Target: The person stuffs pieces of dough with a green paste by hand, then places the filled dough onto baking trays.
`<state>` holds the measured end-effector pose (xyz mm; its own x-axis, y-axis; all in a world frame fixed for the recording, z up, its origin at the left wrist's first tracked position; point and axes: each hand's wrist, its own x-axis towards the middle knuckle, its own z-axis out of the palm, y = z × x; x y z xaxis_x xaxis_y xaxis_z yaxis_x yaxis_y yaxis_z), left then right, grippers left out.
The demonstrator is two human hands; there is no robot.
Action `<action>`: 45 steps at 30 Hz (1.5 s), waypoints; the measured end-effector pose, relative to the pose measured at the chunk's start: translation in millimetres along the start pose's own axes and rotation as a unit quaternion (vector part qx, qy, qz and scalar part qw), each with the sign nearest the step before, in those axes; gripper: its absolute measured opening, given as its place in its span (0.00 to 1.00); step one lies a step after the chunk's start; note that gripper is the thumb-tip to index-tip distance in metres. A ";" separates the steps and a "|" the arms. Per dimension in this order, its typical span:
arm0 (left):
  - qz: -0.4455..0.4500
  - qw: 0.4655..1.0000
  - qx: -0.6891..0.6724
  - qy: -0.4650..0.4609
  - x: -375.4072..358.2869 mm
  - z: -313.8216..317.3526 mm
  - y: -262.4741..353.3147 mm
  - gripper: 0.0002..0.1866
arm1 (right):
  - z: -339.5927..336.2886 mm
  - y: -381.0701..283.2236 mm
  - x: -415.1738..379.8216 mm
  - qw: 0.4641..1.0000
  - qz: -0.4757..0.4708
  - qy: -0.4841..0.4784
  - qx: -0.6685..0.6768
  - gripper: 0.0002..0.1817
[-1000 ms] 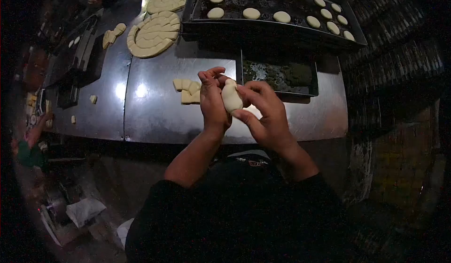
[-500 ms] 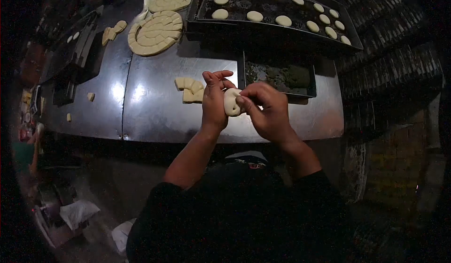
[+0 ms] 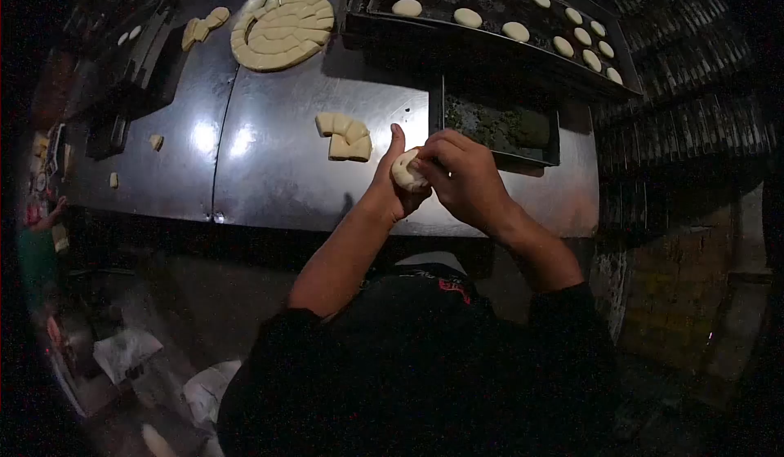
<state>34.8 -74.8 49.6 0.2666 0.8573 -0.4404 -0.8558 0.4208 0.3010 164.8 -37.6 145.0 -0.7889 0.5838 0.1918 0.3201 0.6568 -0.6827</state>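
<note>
A pale dough ball (image 3: 406, 173) with a pinched, folded surface rests in my left hand (image 3: 394, 191), whose thumb points up and whose fingers curl under the dough. My right hand (image 3: 467, 181) pinches the dough's right edge between thumb and fingertips. Left of my hands, a few cut dough pieces (image 3: 349, 140) lie joined on the metal table (image 3: 278, 167). To the right of the dough is a shallow metal tray (image 3: 500, 130) with dark green crumbly filling, its near edge beyond my right hand.
A large black baking tray (image 3: 490, 26) with several dough rounds stands at the back right. Sliced dough slabs (image 3: 282, 32) lie at the back left, with small scraps (image 3: 156, 142) nearer. Another person's arm (image 3: 51, 214) shows at far left. Stacked trays (image 3: 678, 130) stand right.
The view has shifted a little. My left fingers have curled in under the dough, and the dough looks rounder and more closed. My right hand still pinches its edge.
</note>
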 end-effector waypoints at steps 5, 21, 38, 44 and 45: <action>-0.052 0.996 -0.058 0.037 20.1 -32.2 -17.7 0.38 | 28.2 0.6 -2.7 0.991 -0.049 0.048 -0.118 0.10; 0.309 0.776 0.299 0.462 -55.3 -170.8 18.4 0.20 | 106.8 121.4 45.1 0.984 0.017 0.156 -0.085 0.22; 0.108 0.558 0.705 0.424 53.2 -161.8 73.9 0.25 | 125.1 178.7 -16.0 0.972 0.068 -0.181 -0.134 0.18; 0.150 0.750 0.480 0.429 -25.2 -168.4 71.8 0.16 | 27.4 179.2 58.3 0.953 0.095 -0.257 0.131 0.25; 0.123 0.742 0.450 0.481 -49.2 -150.2 81.0 0.15 | -18.1 159.7 92.1 0.973 0.073 -0.198 0.093 0.22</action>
<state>-114.2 -127.5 -31.3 -0.6583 0.5154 -0.5486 -0.0672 0.6857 0.7248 152.7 129.7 66.4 -0.8945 0.4105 -0.1774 0.3715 0.4613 -0.8057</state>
